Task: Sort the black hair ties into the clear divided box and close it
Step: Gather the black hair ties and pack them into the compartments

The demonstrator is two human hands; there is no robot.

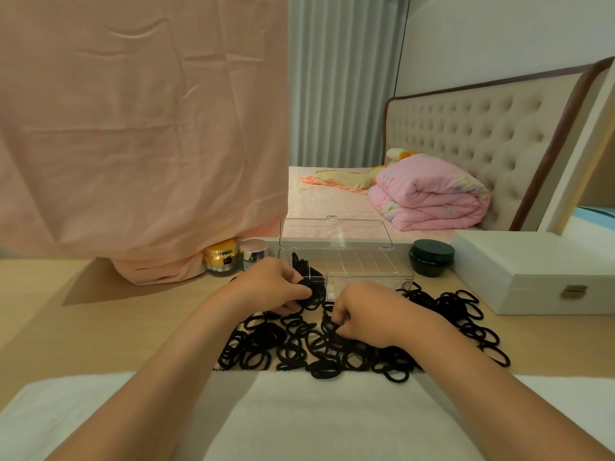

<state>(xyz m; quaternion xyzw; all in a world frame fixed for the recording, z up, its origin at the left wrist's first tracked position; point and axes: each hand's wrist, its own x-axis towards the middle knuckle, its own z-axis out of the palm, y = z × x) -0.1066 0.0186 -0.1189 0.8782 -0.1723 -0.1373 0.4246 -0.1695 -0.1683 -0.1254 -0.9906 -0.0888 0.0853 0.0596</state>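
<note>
Head view: the left hand [278, 284] grips a bundle of black hair ties [311, 294] beside the open clear divided box [366, 271] at the bench [133, 327] far edge. The right hand [362, 314] pinches one from the loose pile [293, 347]. Sorting looks barely begun; next the bundle needs lowering into a free compartment.

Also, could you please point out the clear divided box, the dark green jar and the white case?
clear divided box [366, 267]: head view, on its base, right of centre.
dark green jar [431, 250]: head view, on its lid.
white case [532, 261]: head view, on its top panel.

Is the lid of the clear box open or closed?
Open. The lid stands upright behind the clear divided box, whose compartments are uncovered.
</note>
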